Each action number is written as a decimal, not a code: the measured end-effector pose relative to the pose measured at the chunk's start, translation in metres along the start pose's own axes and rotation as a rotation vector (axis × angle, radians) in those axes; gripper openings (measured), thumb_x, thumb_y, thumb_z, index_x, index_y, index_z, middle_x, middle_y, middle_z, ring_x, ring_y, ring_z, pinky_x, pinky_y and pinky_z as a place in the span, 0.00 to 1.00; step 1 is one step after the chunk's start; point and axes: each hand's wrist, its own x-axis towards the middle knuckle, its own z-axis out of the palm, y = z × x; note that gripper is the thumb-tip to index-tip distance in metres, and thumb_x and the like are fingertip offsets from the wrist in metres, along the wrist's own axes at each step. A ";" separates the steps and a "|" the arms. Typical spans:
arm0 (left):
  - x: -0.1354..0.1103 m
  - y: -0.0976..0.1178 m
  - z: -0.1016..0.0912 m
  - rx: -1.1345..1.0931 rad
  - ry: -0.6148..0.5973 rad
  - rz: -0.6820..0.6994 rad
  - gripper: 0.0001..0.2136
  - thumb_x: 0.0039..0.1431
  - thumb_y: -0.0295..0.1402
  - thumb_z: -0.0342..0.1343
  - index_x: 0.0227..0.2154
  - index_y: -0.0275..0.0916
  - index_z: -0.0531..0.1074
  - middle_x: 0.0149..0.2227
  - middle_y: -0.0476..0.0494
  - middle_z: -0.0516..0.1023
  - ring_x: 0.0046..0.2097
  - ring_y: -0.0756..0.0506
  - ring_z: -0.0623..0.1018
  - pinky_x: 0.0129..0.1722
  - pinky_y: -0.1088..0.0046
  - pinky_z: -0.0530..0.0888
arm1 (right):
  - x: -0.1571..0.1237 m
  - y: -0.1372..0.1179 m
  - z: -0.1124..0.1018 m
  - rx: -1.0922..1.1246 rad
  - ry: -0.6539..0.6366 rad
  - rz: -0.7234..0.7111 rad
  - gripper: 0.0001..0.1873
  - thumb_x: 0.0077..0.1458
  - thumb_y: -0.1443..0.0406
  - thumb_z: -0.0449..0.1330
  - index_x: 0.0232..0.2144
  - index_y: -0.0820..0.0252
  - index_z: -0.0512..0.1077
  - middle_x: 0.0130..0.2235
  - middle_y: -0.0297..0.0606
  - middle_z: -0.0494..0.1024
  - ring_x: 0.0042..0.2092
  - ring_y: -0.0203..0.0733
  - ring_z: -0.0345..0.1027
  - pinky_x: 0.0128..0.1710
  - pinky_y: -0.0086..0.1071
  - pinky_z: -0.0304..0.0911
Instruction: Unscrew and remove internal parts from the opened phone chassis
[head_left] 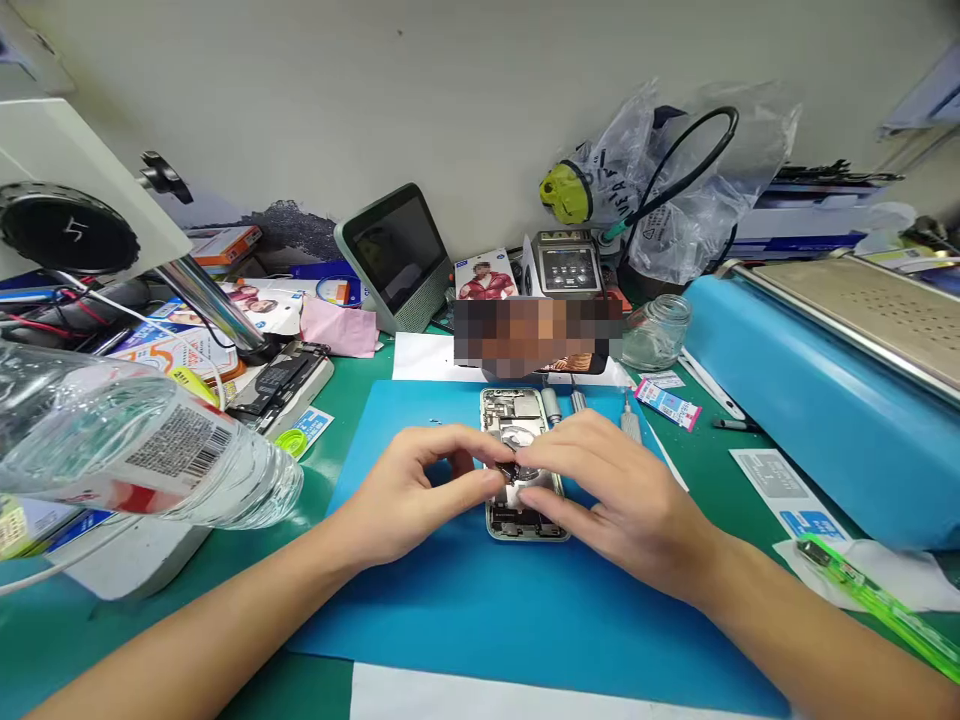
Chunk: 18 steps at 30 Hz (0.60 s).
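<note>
An opened phone chassis (514, 418) lies face up on a blue work mat (465, 600), its inner parts bare. My left hand (409, 490) comes in from the left, fingertips pinched at the middle of the phone. My right hand (611, 485) covers the phone's right and lower part, its fingers curled and pressing on a small white and dark part (516, 482) inside. Both hands meet over the chassis middle. What the fingertips grip is too small to name.
A clear plastic bottle (142, 445) lies at the left. Another opened phone (281, 385) sits behind it. Screwdrivers (577, 402), a glass jar (658, 333), a grey smart display (396, 258), a blue machine (832, 390) at right and green tweezers (877, 600) ring the mat.
</note>
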 end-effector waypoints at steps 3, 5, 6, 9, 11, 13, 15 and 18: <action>0.000 0.002 0.002 -0.034 -0.009 -0.033 0.06 0.63 0.34 0.63 0.42 0.42 0.81 0.38 0.49 0.83 0.37 0.50 0.78 0.37 0.77 0.73 | 0.002 -0.001 0.001 0.013 0.014 0.005 0.11 0.61 0.69 0.63 0.47 0.58 0.72 0.38 0.37 0.81 0.40 0.40 0.72 0.40 0.36 0.69; 0.001 0.003 0.003 -0.051 -0.015 -0.042 0.05 0.64 0.35 0.62 0.41 0.43 0.81 0.37 0.50 0.83 0.35 0.51 0.78 0.34 0.79 0.73 | 0.003 -0.002 0.002 0.035 0.005 0.020 0.07 0.62 0.68 0.63 0.43 0.58 0.73 0.36 0.36 0.81 0.38 0.39 0.72 0.39 0.35 0.68; 0.001 0.003 0.004 -0.055 -0.016 -0.042 0.05 0.64 0.35 0.62 0.41 0.43 0.81 0.36 0.51 0.83 0.34 0.52 0.78 0.33 0.79 0.72 | 0.003 -0.003 0.002 0.046 0.000 0.026 0.05 0.62 0.68 0.63 0.41 0.58 0.74 0.35 0.36 0.81 0.36 0.39 0.72 0.39 0.36 0.68; 0.002 0.003 0.006 -0.047 -0.009 -0.028 0.05 0.65 0.34 0.61 0.40 0.43 0.81 0.34 0.52 0.83 0.32 0.52 0.78 0.31 0.81 0.72 | 0.004 -0.004 0.002 0.075 -0.013 0.043 0.02 0.62 0.69 0.62 0.38 0.58 0.74 0.33 0.36 0.81 0.35 0.39 0.71 0.38 0.36 0.66; 0.003 0.003 0.007 -0.019 0.007 -0.004 0.04 0.65 0.33 0.61 0.38 0.42 0.81 0.33 0.52 0.83 0.33 0.52 0.78 0.32 0.80 0.72 | 0.005 -0.005 0.003 0.096 -0.017 0.049 0.04 0.61 0.70 0.62 0.38 0.58 0.74 0.33 0.36 0.81 0.35 0.38 0.71 0.39 0.36 0.66; 0.003 0.002 0.008 0.026 0.022 0.036 0.05 0.65 0.33 0.60 0.37 0.41 0.80 0.32 0.52 0.83 0.32 0.52 0.77 0.32 0.79 0.71 | 0.006 -0.006 0.004 0.108 -0.023 0.062 0.04 0.61 0.71 0.62 0.39 0.59 0.74 0.33 0.36 0.81 0.35 0.38 0.71 0.39 0.36 0.66; 0.003 0.002 0.008 0.083 0.038 0.088 0.05 0.66 0.32 0.60 0.36 0.41 0.80 0.32 0.51 0.82 0.31 0.52 0.76 0.31 0.78 0.69 | 0.006 -0.006 0.005 0.100 -0.028 0.078 0.04 0.62 0.71 0.62 0.39 0.59 0.75 0.32 0.36 0.81 0.34 0.38 0.70 0.38 0.36 0.65; 0.002 0.000 0.006 0.191 0.064 0.192 0.04 0.66 0.30 0.59 0.37 0.40 0.80 0.30 0.51 0.80 0.30 0.52 0.73 0.32 0.75 0.66 | 0.007 -0.006 0.006 0.091 -0.024 0.123 0.04 0.62 0.71 0.61 0.38 0.59 0.76 0.32 0.36 0.81 0.34 0.38 0.69 0.38 0.36 0.64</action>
